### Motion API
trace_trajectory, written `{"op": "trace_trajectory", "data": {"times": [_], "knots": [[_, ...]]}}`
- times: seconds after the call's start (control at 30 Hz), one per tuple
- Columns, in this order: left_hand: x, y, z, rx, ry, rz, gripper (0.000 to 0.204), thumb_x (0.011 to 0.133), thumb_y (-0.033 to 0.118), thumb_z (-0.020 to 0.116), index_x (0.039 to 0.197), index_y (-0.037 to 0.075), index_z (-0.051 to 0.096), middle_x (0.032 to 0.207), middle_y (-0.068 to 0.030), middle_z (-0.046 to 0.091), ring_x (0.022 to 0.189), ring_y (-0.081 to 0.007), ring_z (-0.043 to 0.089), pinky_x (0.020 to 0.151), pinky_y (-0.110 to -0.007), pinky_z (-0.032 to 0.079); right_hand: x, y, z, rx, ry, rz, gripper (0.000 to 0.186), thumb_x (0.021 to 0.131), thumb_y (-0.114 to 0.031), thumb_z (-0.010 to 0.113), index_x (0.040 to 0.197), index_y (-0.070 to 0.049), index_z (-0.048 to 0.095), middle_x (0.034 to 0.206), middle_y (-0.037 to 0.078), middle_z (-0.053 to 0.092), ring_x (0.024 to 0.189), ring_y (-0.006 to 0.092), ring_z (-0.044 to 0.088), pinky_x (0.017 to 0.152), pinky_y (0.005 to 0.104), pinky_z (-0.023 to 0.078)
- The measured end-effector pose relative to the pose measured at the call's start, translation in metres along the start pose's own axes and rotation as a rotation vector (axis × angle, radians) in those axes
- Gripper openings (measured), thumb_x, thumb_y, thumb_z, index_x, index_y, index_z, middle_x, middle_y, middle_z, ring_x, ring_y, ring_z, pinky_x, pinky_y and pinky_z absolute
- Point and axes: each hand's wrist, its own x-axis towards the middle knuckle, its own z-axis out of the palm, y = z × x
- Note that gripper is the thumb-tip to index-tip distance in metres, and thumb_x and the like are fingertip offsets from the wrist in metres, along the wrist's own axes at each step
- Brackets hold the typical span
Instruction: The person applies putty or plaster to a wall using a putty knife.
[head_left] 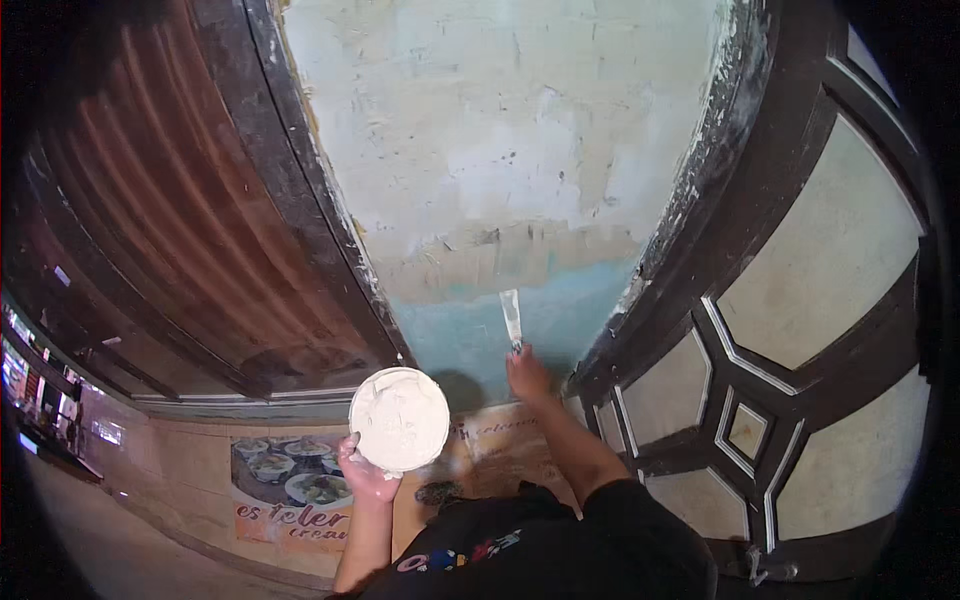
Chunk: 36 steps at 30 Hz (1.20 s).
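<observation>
My left hand (371,474) grips a round tub of pale cream filler paste (400,418) by its side, holding it up in front of me. Some paste is smeared over the fingers and the tub's lower rim. In my right hand (527,374), the fingers are wrapped around the handle of a putty knife (511,315). Its blade points up at the wall and has whitish paste on it. Behind the blade is the wall (470,335), bluish-green low down and coated with patchy off-white filler higher up. I cannot tell whether the blade touches it.
A dark frame with a window and reddish-brown curtain (190,220) stands at the left. On the right is a dark wooden door (800,390) with pale panels and white-edged trim. A printed food banner (290,480) lies low at the left. Dark frame edges flank the wall.
</observation>
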Motion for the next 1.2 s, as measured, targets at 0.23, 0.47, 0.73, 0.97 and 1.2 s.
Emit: {"op": "trace_trajectory", "data": {"times": [0.23, 0.47, 0.73, 0.97, 1.2], "knots": [[-0.010, 0.016, -0.013, 0.016, 0.055, 0.035, 0.063, 0.077, 0.029, 0.051, 0.134, 0.003, 0.043, 0.135, -0.0161, 0.047, 0.122, -0.0339, 0.047, 0.104, -0.049, 0.036, 0.036, -0.102, -0.075, 0.162, -0.056, 0.049, 0.046, 0.088, -0.036, 0.054, 0.117, -0.002, 0.042, 0.098, 0.026, 0.061, 0.085, 0.0457, 0.060, 0.074, 0.0520, 0.048], [-0.015, 0.026, -0.010, -0.014, 0.031, -0.008, 0.063, 0.076, 0.027, 0.051, 0.133, 0.001, 0.043, 0.134, -0.0168, 0.048, 0.122, -0.0343, 0.047, 0.104, -0.049, 0.036, -0.003, -0.041, -0.012, 0.059, -0.137, 0.096, 0.040, 0.090, -0.038, 0.050, 0.108, -0.003, 0.041, 0.084, 0.028, 0.061, 0.081, 0.0456, 0.060, 0.070, 0.0545, 0.047], [-0.027, 0.043, -0.022, -0.014, 0.021, 0.017, 0.062, 0.077, 0.028, 0.050, 0.133, 0.001, 0.044, 0.135, -0.0167, 0.048, 0.123, -0.0340, 0.046, 0.106, -0.049, 0.033, 0.028, -0.114, -0.058, 0.128, -0.015, 0.025, 0.039, 0.090, -0.036, 0.050, 0.110, -0.004, 0.042, 0.081, 0.026, 0.063, 0.078, 0.0464, 0.060, 0.070, 0.0541, 0.047], [-0.035, 0.053, -0.015, -0.002, 0.020, 0.026, 0.061, 0.078, 0.026, 0.051, 0.133, 0.002, 0.043, 0.133, -0.0166, 0.049, 0.119, -0.0341, 0.049, 0.103, -0.050, 0.038, -0.004, -0.069, -0.008, 0.033, -0.129, 0.052, 0.044, 0.089, -0.040, 0.050, 0.113, -0.004, 0.041, 0.082, 0.026, 0.063, 0.079, 0.0445, 0.062, 0.071, 0.0532, 0.047], [-0.038, 0.059, -0.036, -0.001, 0.033, 0.039, 0.063, 0.078, 0.027, 0.051, 0.135, 0.003, 0.041, 0.136, -0.0168, 0.046, 0.122, -0.0354, 0.047, 0.104, -0.051, 0.036, 0.002, -0.121, -0.043, 0.119, -0.055, 0.024, 0.040, 0.090, -0.039, 0.050, 0.108, -0.004, 0.044, 0.082, 0.025, 0.063, 0.078, 0.0448, 0.061, 0.069, 0.0538, 0.047]]}}
